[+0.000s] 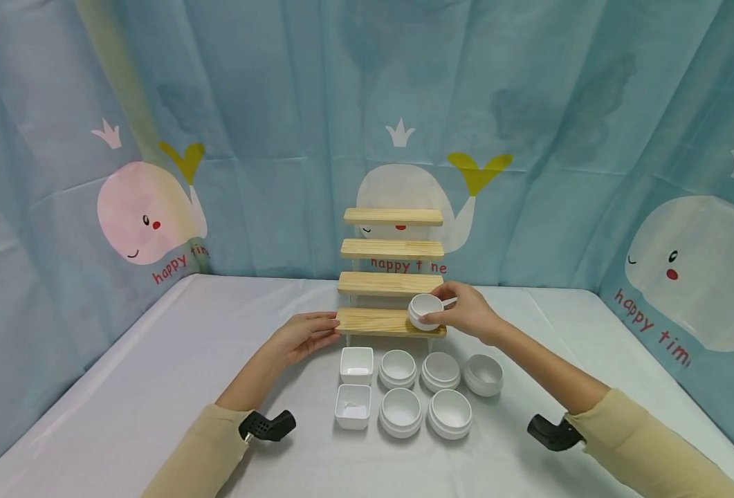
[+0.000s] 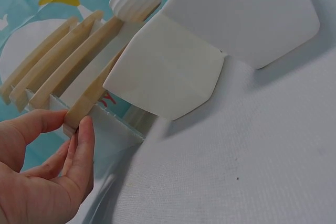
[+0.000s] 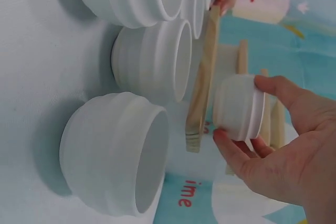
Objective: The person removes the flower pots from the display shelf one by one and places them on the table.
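A stepped display stand with pale wooden shelves (image 1: 367, 321) stands in the middle of the table. My left hand (image 1: 305, 335) pinches the left end of its lowest shelf (image 2: 88, 99) between thumb and fingers. At the right end of that shelf, my right hand (image 1: 468, 312) grips a small white bowl (image 1: 426, 310) by its sides. The bowl is upright and overlaps the shelf top in the head view; a short white handle-like piece shows at its right, among the fingers. In the right wrist view the bowl (image 3: 237, 106) sits between thumb and fingertips, close over the board.
Two square white dishes (image 1: 353, 406) stand in front of the stand at left. Beside them are several round white bowls (image 1: 400, 413), with one round bowl (image 1: 483, 375) farthest right. A blue curtain (image 1: 267, 138) with whale prints hangs behind the white-covered table (image 1: 173, 366).
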### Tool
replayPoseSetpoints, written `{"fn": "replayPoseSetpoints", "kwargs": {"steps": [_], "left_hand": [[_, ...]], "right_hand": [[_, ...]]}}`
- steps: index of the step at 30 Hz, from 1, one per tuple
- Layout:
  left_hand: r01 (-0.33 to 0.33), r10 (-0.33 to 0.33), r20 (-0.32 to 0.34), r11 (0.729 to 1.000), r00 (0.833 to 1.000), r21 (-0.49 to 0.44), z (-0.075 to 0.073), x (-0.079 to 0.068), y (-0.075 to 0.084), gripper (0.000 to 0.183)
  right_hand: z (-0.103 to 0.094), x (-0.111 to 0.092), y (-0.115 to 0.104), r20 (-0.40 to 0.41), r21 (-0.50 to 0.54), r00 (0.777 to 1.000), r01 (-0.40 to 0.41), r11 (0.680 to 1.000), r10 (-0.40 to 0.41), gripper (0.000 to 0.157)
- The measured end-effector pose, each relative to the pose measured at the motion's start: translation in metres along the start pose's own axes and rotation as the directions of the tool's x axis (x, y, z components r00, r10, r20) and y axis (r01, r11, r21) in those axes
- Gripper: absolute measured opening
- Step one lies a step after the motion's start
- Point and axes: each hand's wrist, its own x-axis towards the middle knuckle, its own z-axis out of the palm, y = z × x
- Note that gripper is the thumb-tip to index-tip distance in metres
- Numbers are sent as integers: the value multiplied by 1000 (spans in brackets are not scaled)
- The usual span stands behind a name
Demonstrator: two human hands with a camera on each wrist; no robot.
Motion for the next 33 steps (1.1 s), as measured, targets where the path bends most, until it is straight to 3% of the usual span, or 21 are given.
{"fn": "replayPoseSetpoints", "kwargs": {"steps": [33], "left_hand": [[-2,2,10,1000,1000,-14,0,-2,1,54]], "right_hand": [[-19,-43,11,1,49,992,123,991,-124,61]]}}
